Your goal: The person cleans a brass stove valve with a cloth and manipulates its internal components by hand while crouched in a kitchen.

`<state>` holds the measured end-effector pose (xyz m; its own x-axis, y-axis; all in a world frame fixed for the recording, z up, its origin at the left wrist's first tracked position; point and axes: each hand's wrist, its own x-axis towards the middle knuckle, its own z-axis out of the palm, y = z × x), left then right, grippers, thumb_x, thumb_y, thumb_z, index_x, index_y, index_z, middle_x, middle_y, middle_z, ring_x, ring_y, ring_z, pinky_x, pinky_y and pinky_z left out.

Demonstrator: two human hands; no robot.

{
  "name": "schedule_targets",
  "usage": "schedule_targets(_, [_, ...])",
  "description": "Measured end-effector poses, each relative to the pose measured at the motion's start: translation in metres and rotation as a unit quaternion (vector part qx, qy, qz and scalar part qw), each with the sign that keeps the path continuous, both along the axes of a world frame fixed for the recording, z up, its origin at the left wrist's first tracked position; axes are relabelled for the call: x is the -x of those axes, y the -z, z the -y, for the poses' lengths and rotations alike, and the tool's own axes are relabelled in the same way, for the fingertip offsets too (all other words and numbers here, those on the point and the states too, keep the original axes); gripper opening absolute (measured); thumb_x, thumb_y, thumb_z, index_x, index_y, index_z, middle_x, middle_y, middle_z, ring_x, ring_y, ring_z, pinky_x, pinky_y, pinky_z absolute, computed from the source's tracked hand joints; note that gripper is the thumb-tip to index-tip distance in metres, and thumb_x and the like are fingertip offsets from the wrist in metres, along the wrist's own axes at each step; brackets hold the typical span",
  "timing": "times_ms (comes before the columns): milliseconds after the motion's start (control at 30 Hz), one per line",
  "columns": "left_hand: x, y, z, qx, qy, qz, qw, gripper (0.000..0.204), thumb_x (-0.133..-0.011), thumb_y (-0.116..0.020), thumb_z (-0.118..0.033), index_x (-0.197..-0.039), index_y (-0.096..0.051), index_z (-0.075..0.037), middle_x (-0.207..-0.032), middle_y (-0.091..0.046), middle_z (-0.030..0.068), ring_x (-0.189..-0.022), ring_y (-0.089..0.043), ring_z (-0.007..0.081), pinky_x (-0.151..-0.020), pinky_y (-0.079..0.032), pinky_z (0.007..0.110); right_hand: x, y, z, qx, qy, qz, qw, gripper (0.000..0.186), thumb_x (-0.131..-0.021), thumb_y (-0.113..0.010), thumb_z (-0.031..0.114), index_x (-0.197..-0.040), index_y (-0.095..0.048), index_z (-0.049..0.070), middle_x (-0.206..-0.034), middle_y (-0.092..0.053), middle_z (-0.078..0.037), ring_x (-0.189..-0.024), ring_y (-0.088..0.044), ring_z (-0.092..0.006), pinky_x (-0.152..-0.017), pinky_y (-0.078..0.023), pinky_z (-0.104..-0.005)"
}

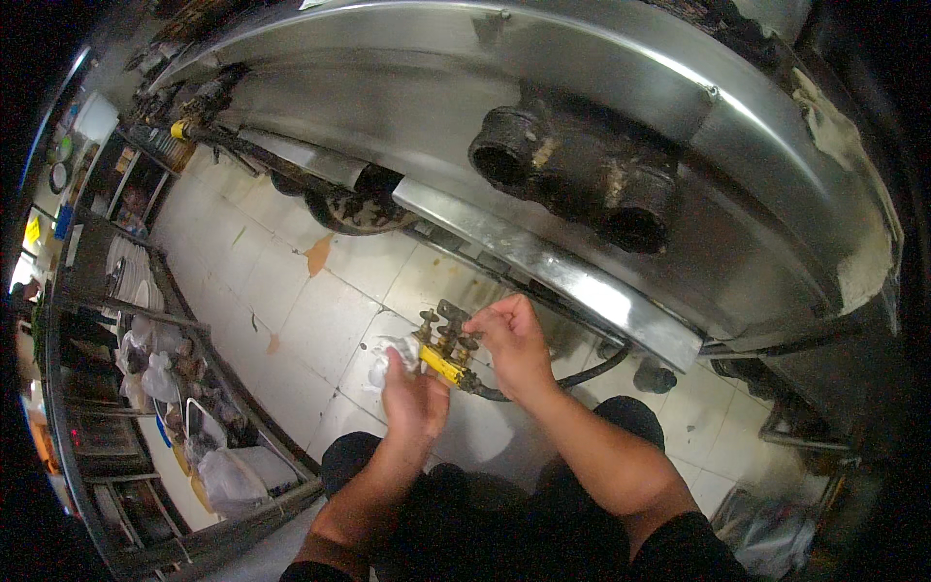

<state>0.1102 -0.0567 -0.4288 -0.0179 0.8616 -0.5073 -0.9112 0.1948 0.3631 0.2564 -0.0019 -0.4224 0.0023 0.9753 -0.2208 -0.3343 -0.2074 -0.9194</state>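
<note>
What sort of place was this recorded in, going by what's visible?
Probably a commercial kitchen: there is a large, curved stainless-steel panel with a blackened, twin-mouthed metal fitting on it, a white tiled floor, and dark metal shelving holding white plastic bags.

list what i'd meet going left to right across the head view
Shelf rack, orange-brown patch on the tiled floor, left hand, yellow valve fitting, right hand, dark rounded piece, plastic-covered bundle.

No txt, labels, nos. or signs legible in head cam view.
</note>
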Motion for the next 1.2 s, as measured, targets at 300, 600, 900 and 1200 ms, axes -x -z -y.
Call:
schedule_targets(300, [-0.022, -0.046, 0.014, 0.100, 0.221, -0.323, 0.915, 0.035, -0.095, -0.069, -0.015, -0.124, -0.058, 0.001, -0.111, -0.068, 0.0113, -0.099, -0.066, 0.0221, -0.084, -0.057, 0.037, 0.001, -0.018, 0.002, -0.042, -0.009, 0.112, 0.993, 0.011, -0.094, -0.061, 0.007, -0.097, -0.051, 0.004, -0.090, -0.066, -0.010, -0.087, -0.067, -0.0185, -0.075, -0.054, -0.0340])
schedule_targets(600, [-0.010, 0.003, 0.026, -0.060, 0.244, -0.512, 0.821, 0.019, -0.092, -0.066, -0.022, -0.097, -0.071, -0.005, -0.092, -0.073, 0.0038, -0.088, -0.067, 0.0178, -0.079, -0.051, 0.033, -0.052, -0.078, 0.008, -0.267, 0.057, 0.452, 0.849, 0.012, -0.081, -0.072, 0.002, -0.086, -0.061, 0.004, -0.087, -0.070, -0.012, -0.083, -0.071, -0.0260, -0.078, -0.055, -0.0347])
schedule_targets(900, [-0.003, -0.022, -0.002, -0.055, 0.105, -0.243, 0.963, 0.024, -0.090, -0.058, -0.001, -0.113, -0.058, 0.007, -0.089, -0.068, 0.0162, -0.080, -0.068, 0.0280, -0.073, -0.058, 0.041, -0.075, -0.100, 0.011, -0.297, 0.049, 0.471, 0.830, 0.013, -0.078, -0.074, 0.000, -0.081, -0.062, 0.004, -0.090, -0.073, -0.011, -0.082, -0.072, -0.0244, -0.075, -0.056, -0.0331])
schedule_targets(1200, [0.012, -0.007, -0.002, -0.105, 0.114, -0.186, 0.970, 0.043, -0.083, -0.066, -0.002, -0.124, -0.050, -0.002, -0.101, -0.066, 0.0179, -0.080, -0.069, 0.0310, -0.068, -0.059, 0.043, -0.076, -0.100, 0.014, -0.305, 0.024, 0.477, 0.824, 0.015, -0.076, -0.075, -0.002, -0.080, -0.062, 0.005, -0.088, -0.073, -0.011, -0.079, -0.071, -0.0248, -0.073, -0.056, -0.0334])
